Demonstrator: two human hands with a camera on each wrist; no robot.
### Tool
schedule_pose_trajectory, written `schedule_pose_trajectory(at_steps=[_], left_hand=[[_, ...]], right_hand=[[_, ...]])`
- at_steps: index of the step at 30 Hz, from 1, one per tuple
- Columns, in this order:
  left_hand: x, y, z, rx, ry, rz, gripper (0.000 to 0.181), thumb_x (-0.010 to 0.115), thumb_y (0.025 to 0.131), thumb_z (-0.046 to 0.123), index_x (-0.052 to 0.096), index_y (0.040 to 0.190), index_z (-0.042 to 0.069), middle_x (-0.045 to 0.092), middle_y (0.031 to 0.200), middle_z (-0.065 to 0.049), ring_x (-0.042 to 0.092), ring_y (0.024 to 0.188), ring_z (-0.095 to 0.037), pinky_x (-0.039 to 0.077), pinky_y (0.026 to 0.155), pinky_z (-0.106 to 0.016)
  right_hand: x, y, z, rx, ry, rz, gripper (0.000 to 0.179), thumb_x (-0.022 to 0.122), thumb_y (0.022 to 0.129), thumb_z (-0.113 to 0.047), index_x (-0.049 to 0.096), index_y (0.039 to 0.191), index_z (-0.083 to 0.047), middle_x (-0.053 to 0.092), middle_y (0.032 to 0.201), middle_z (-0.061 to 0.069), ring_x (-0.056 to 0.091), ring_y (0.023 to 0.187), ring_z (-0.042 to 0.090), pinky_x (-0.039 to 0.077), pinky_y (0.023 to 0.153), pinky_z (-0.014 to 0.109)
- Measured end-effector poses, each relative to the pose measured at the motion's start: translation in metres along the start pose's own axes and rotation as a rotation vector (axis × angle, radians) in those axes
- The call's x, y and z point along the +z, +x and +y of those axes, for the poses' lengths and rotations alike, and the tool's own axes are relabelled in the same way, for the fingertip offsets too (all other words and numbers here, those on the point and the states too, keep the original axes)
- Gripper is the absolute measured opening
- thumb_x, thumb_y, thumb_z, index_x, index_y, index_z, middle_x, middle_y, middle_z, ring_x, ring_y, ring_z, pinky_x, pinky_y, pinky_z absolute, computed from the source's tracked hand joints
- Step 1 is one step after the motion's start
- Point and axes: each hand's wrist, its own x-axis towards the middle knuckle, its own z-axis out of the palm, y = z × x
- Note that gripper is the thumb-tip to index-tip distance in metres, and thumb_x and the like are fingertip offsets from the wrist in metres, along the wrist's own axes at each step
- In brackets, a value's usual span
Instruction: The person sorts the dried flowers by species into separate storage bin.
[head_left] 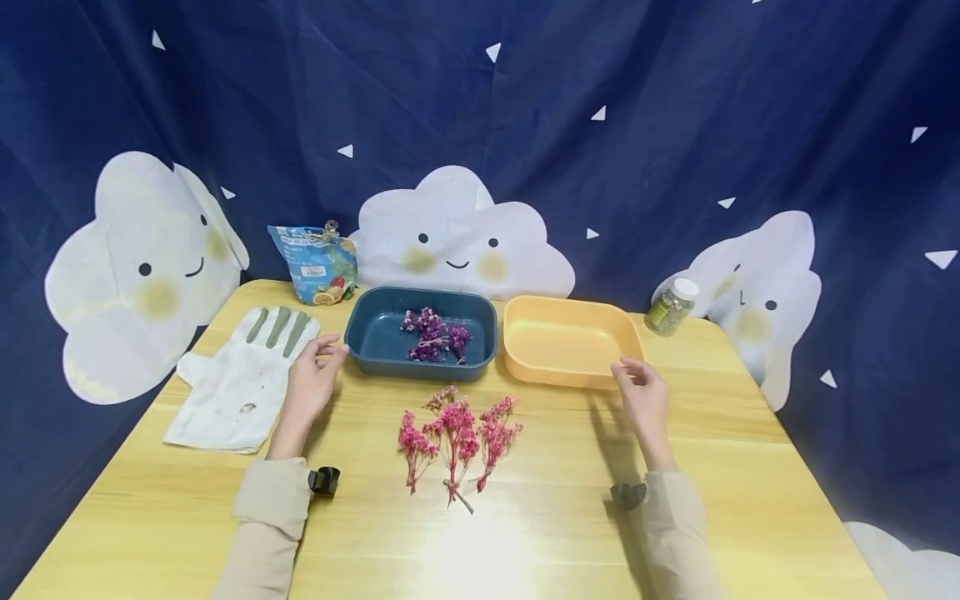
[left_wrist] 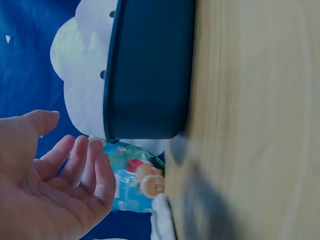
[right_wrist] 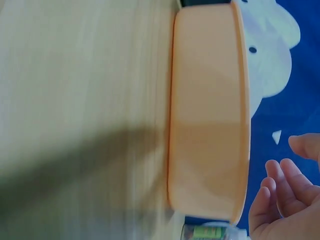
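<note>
My left hand [head_left: 313, 379] hovers at the left end of a dark blue plastic bin [head_left: 420, 369], its fingers loosely curved with nothing between them. Inside that bin lie purple dried flower bunches [head_left: 427, 337]. Close to the front right corner of a yellow-orange bin [head_left: 562, 377] is my right hand [head_left: 642, 392], also holding nothing, thumb and fingers apart in the right wrist view. Pink dried flower sprigs [head_left: 456, 429] lie on the table between the two hands. In the left wrist view, the left fingers [left_wrist: 102, 175] show relaxed beside the blue bin [left_wrist: 150, 75].
A white work glove [head_left: 232, 392] with grey-green finger stripes lies flat at the left. Behind it stands a blue printed pouch [head_left: 315, 262]. A small clear jar [head_left: 670, 308] with a white lid is at the back right of the wooden table [head_left: 750, 500], before a dark blue curtain.
</note>
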Motion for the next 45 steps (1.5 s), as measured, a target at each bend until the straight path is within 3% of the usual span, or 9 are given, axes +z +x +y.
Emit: schedule_pose_trajectory(at_steps=[4,11,19,26,34,40,45], left_hand=[[-0.001,-0.006,0.003,0.083,0.028,-0.003,0.043,0.050,0.099,0.029,0.051,0.130,-0.001,0.059,0.115,-0.022,0.058,0.102,-0.035,0.044,0.087,-0.040],[0.000,-0.019,0.003,0.224,0.122,-0.079,0.037,0.053,0.099,0.025,0.056,0.123,-0.004,0.062,0.107,-0.020,0.059,0.094,-0.031,0.047,0.083,-0.039],[0.008,-0.040,0.004,0.284,0.203,-0.171,0.025,0.058,0.095,0.015,0.062,0.111,-0.004,0.063,0.099,-0.015,0.061,0.091,-0.028,0.052,0.081,-0.044],[0.020,-0.065,0.014,0.217,0.244,-0.301,0.019,0.061,0.093,0.018,0.065,0.102,0.002,0.066,0.092,-0.005,0.061,0.083,-0.018,0.052,0.079,-0.038],[0.043,-0.088,0.010,0.146,0.230,-0.385,0.023,0.071,0.085,0.022,0.064,0.098,0.005,0.060,0.080,0.006,0.054,0.073,-0.007,0.050,0.072,-0.025],[0.050,-0.096,0.005,0.084,0.236,-0.449,0.026,0.077,0.079,0.028,0.063,0.092,0.009,0.058,0.078,0.005,0.052,0.069,-0.007,0.047,0.068,-0.027],[0.053,-0.096,-0.001,0.082,0.180,-0.520,0.032,0.079,0.076,0.027,0.060,0.091,0.007,0.057,0.079,0.001,0.052,0.070,-0.010,0.046,0.066,-0.025]], right_hand=[[-0.007,0.005,0.007,0.011,-0.022,0.034,0.029,0.063,0.092,-0.022,0.065,0.112,-0.001,0.065,0.100,0.014,0.048,0.074,-0.003,0.041,0.064,0.011],[-0.017,0.013,0.017,0.055,-0.027,0.040,0.034,0.062,0.092,-0.023,0.062,0.116,0.001,0.063,0.101,0.014,0.049,0.076,-0.003,0.040,0.064,0.009],[-0.028,0.023,0.023,0.149,-0.052,-0.064,0.047,0.052,0.097,-0.033,0.052,0.129,0.002,0.056,0.111,0.013,0.050,0.088,0.013,0.042,0.064,0.013],[-0.031,0.030,0.025,0.182,-0.063,-0.115,0.052,0.046,0.099,-0.038,0.049,0.133,0.001,0.054,0.123,0.019,0.051,0.105,0.025,0.042,0.070,0.016],[-0.027,0.030,0.033,0.183,-0.033,-0.088,0.049,0.048,0.098,-0.036,0.053,0.127,0.003,0.058,0.118,0.021,0.056,0.097,0.025,0.045,0.066,0.014],[-0.024,0.027,0.040,0.178,-0.004,-0.063,0.045,0.052,0.097,-0.035,0.056,0.122,0.002,0.062,0.109,0.016,0.059,0.085,0.016,0.048,0.064,0.016],[-0.021,0.026,0.043,0.168,-0.019,-0.058,0.044,0.052,0.096,-0.034,0.057,0.121,0.002,0.062,0.110,0.019,0.057,0.087,0.018,0.045,0.062,0.013]])
